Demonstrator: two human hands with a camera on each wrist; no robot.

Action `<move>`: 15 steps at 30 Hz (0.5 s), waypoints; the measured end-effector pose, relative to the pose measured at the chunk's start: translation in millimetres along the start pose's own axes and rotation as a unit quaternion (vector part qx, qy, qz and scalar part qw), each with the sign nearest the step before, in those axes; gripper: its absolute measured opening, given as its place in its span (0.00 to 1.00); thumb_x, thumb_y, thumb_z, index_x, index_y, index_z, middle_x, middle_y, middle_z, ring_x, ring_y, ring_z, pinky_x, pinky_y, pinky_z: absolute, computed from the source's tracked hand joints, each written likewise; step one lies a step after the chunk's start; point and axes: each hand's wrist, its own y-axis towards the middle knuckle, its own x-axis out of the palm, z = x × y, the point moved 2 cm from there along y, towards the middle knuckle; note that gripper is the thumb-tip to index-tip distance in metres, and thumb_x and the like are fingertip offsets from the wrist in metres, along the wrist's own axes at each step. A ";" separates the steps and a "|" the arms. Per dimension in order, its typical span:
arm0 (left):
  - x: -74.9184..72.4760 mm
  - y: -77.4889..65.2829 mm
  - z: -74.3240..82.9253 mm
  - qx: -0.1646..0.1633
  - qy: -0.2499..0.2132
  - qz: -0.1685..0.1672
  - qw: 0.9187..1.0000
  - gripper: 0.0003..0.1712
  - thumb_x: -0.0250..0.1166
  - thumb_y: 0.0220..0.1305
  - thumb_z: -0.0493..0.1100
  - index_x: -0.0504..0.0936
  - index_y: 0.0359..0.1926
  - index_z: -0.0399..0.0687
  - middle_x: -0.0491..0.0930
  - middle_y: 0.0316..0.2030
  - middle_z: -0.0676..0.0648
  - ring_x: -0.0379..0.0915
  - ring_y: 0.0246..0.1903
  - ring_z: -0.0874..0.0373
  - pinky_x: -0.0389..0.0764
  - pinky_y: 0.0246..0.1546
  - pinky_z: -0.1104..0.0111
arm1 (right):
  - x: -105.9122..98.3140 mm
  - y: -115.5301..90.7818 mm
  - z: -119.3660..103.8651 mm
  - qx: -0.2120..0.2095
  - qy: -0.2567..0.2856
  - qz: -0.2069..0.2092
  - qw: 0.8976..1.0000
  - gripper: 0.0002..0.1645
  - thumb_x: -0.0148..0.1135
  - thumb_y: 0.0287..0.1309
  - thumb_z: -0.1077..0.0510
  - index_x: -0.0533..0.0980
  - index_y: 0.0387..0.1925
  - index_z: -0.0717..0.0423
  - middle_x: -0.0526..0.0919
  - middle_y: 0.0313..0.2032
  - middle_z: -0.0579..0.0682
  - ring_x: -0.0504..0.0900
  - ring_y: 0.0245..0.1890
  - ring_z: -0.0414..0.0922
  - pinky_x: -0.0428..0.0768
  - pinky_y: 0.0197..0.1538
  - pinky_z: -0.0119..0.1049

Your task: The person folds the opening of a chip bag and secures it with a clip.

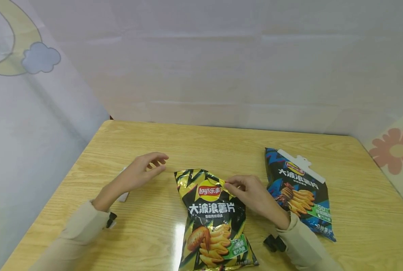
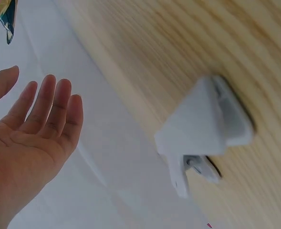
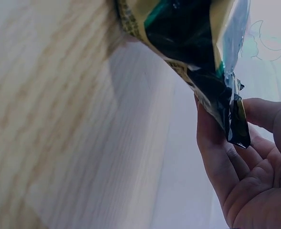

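Note:
A black-and-yellow Lay's chip bag (image 1: 209,218) lies face up at the front middle of the table. My right hand (image 1: 250,192) pinches its top right corner between thumb and fingers; the right wrist view shows the crumpled corner of the bag (image 3: 183,43) in that grip. Left of the bag, my left hand (image 1: 145,171) hovers with loosely bent fingers, apart from it and holding nothing. Below my left forearm a white clip (image 2: 197,119) rests on the table, mostly hidden by the arm in the head view.
To the right lies a blue-and-black Lay's chip bag (image 1: 299,199) with a white clip (image 1: 301,163) across its top. The wooden table (image 1: 201,143) meets a pale cloth backdrop (image 1: 204,75) along its far edge.

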 end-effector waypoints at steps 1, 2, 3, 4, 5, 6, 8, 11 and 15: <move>-1.0 -0.9 -1.2 -0.002 0.002 0.001 1.000 0.21 0.58 0.73 0.44 0.75 0.63 0.40 0.84 0.50 0.43 0.78 0.47 0.53 0.79 0.48 0.58 | 0.2 0.1 -0.1 -0.001 -0.001 0.000 1.000 0.13 0.61 0.68 0.57 0.84 0.45 0.60 0.89 0.38 0.53 0.83 0.28 0.35 0.79 0.31 0.29; -2.0 -1.8 -2.5 -0.003 0.002 0.002 1.000 0.21 0.58 0.73 0.44 0.75 0.63 0.40 0.84 0.50 0.42 0.78 0.47 0.53 0.79 0.48 0.58 | 0.5 0.1 -0.3 -0.001 -0.002 0.001 1.000 0.13 0.61 0.68 0.57 0.84 0.45 0.60 0.89 0.37 0.53 0.83 0.28 0.35 0.79 0.31 0.28; -3.0 -2.7 -3.5 -0.004 0.004 0.003 1.000 0.21 0.58 0.73 0.43 0.75 0.62 0.39 0.84 0.51 0.42 0.78 0.47 0.52 0.79 0.48 0.58 | 0.7 0.1 -0.4 -0.002 -0.003 0.000 1.000 0.13 0.61 0.68 0.57 0.84 0.46 0.60 0.89 0.37 0.53 0.83 0.28 0.35 0.79 0.31 0.28; -3.9 -3.5 -4.5 -0.006 0.004 0.004 1.000 0.21 0.58 0.73 0.43 0.75 0.62 0.39 0.84 0.51 0.42 0.78 0.47 0.52 0.79 0.48 0.57 | 1.0 0.0 -0.6 -0.002 -0.004 0.000 1.000 0.13 0.61 0.68 0.57 0.84 0.46 0.60 0.89 0.38 0.53 0.83 0.28 0.35 0.79 0.31 0.28; -4.7 -4.1 -5.2 -0.008 0.004 0.004 1.000 0.21 0.58 0.73 0.43 0.75 0.62 0.39 0.84 0.51 0.41 0.78 0.47 0.52 0.79 0.48 0.57 | 1.1 0.0 -0.7 -0.003 -0.004 0.000 1.000 0.13 0.61 0.68 0.57 0.84 0.46 0.60 0.89 0.38 0.53 0.83 0.28 0.35 0.79 0.31 0.28; -5.5 -4.8 -5.9 -0.009 0.005 0.005 1.000 0.21 0.58 0.73 0.43 0.75 0.62 0.39 0.83 0.51 0.41 0.79 0.47 0.51 0.79 0.48 0.57 | 1.3 -0.1 -0.8 -0.004 -0.004 0.000 1.000 0.13 0.61 0.67 0.57 0.84 0.46 0.60 0.89 0.38 0.53 0.83 0.28 0.35 0.79 0.31 0.28; -6.8 -6.2 -7.3 -0.011 0.006 0.007 1.000 0.21 0.58 0.73 0.42 0.75 0.62 0.38 0.83 0.51 0.41 0.79 0.48 0.51 0.79 0.47 0.57 | 1.3 -0.4 -1.0 -0.004 -0.005 0.000 1.000 0.13 0.61 0.67 0.58 0.84 0.46 0.61 0.89 0.38 0.53 0.83 0.28 0.35 0.79 0.31 0.28; -8.3 -8.3 -9.7 -0.009 0.007 0.011 1.000 0.20 0.59 0.73 0.42 0.75 0.62 0.38 0.83 0.51 0.40 0.79 0.48 0.49 0.80 0.47 0.54 | 1.2 -0.8 -0.8 -0.002 -0.003 0.000 1.000 0.13 0.60 0.68 0.58 0.84 0.46 0.61 0.88 0.38 0.53 0.83 0.29 0.36 0.79 0.31 0.29; -11.2 -10.9 -13.0 -0.006 0.013 0.014 1.000 0.20 0.59 0.73 0.41 0.76 0.62 0.38 0.83 0.51 0.40 0.78 0.48 0.48 0.79 0.48 0.51 | 1.1 -1.0 -0.5 0.003 -0.003 -0.001 1.000 0.13 0.60 0.68 0.58 0.84 0.47 0.61 0.88 0.38 0.53 0.83 0.29 0.36 0.79 0.31 0.29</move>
